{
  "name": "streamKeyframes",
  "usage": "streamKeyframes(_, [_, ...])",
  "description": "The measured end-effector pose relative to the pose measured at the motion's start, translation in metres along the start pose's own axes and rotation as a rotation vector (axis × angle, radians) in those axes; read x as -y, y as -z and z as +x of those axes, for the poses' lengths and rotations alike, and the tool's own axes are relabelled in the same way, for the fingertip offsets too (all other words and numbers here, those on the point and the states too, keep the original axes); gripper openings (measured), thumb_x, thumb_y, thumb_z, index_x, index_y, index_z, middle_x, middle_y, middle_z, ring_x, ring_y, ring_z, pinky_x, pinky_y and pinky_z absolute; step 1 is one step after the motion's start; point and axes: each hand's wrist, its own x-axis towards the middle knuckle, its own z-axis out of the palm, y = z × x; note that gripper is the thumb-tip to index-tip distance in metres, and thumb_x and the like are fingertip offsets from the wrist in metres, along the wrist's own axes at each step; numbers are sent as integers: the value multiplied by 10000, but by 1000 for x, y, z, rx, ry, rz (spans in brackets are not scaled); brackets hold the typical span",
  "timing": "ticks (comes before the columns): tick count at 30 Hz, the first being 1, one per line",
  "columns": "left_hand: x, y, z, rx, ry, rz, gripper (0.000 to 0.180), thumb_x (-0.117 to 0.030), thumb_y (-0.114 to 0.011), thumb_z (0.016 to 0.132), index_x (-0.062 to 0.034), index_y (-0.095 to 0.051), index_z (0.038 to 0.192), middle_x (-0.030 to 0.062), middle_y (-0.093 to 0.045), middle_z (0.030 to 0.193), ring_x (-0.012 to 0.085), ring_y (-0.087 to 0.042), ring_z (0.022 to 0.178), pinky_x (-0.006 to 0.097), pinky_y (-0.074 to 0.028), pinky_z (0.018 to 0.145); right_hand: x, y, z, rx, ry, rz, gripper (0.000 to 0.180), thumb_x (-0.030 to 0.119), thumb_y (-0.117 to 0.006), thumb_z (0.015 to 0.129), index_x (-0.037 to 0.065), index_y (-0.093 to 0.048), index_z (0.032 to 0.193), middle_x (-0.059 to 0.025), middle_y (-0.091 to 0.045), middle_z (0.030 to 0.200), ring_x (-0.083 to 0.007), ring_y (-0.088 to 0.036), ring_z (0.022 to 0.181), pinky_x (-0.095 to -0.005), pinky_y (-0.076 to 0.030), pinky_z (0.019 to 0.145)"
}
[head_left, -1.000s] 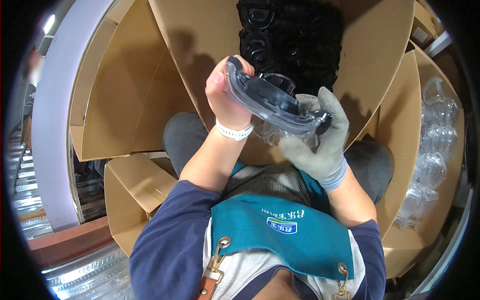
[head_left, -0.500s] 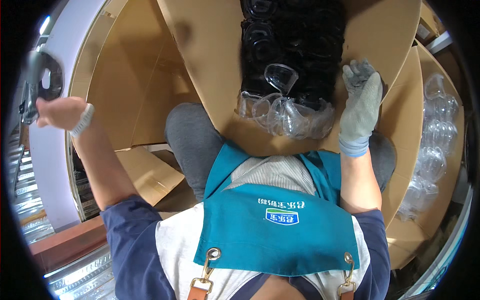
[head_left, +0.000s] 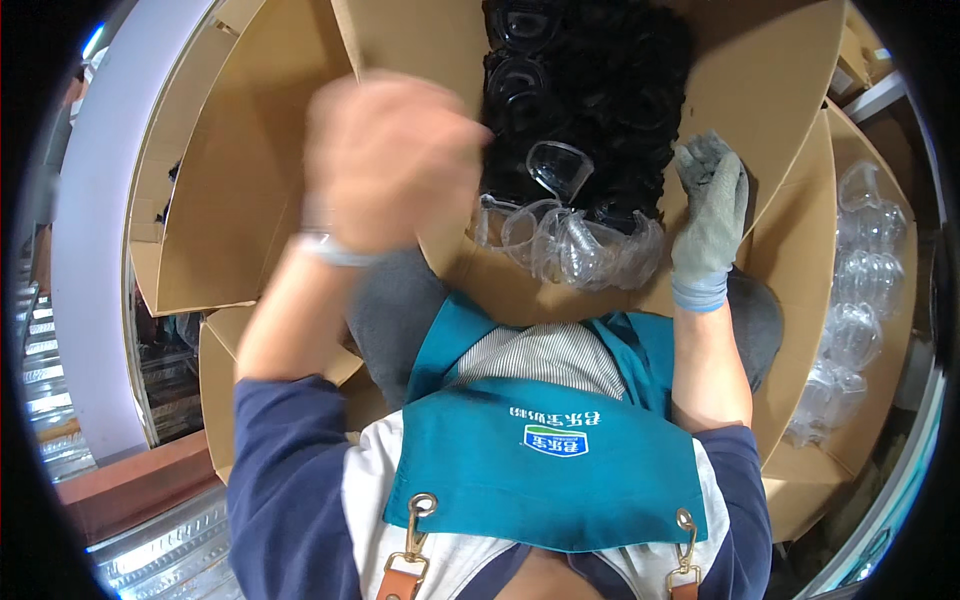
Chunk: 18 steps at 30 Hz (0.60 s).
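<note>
My left hand [head_left: 390, 165], bare with a white wristband, is in front of the left flap of the open cardboard box [head_left: 465, 250]. Motion smears its fingers, and nothing can be made out in it. My right hand [head_left: 712, 205] wears a grey work glove. Its fingers stretch up and bend slightly against the inner right side of the same box, with nothing seen in them. Inside the box lie several clear curved plastic pieces [head_left: 585, 245] at the near end, and a dark black mass [head_left: 610, 110] with more clear rounded shapes fills the middle.
At the right, a second cardboard box [head_left: 790, 290] holds stacked clear plastic pieces [head_left: 860, 270]. Another open cardboard box [head_left: 240, 190] stands at the left, beside a pale curved panel [head_left: 85, 240]. Metal rollers [head_left: 170, 550] and a reddish-brown beam [head_left: 140, 475] lie at lower left.
My left hand has swung from the far left in to the box. The grey tool with a ring shape it held there is no longer visible. My right hand has barely moved.
</note>
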Motion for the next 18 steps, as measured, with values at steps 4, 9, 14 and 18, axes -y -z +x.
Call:
streamKeyframes(4, [-71, -169, -6, 403, 399, -469, 273, -113, -647, 728, -68, -628, 997, 117, -627, 1014, 288, -566, 1058, 396, -452, 894, 6, -3, 7, -25, 58, 56, 392, 303, -459, 998, -21, -510, 1214, -142, -599, 1110, -226, -613, 994, -377, -482, 934])
streamKeyframes(9, [-85, -317, -95, 1063, 598, -227, 393, -146, -552, 844, -86, -520, 1231, 143, -566, 1227, 305, -511, 1167, 429, -404, 988, -1, 3, 18, -52, 38, 93, 398, 308, -442, 1004, -20, -502, 1221, -138, -577, 1136, -231, -583, 1023, -386, -475, 940])
streamKeyframes(14, [-69, -315, -100, 1207, 459, -49, 310, -137, -540, 837, -87, -626, 1130, 117, -626, 1143, 309, -547, 1145, 481, -463, 914, 9, 0, 13, 41, -155, 31, 377, 260, -546, 965, -30, -520, 1204, -115, -583, 1097, -169, -565, 1020, -291, -460, 912])
streamKeyframes(18, [-27, -294, -68, 937, 836, -88, 226, -172, -516, 879, -50, -652, 1012, 180, -634, 1101, 334, -631, 970, 458, -498, 820, -1, -9, 15, -55, -110, -325, 471, 261, -632, 914, -68, -503, 1226, -104, -569, 1144, -186, -542, 1041, -275, -410, 942])
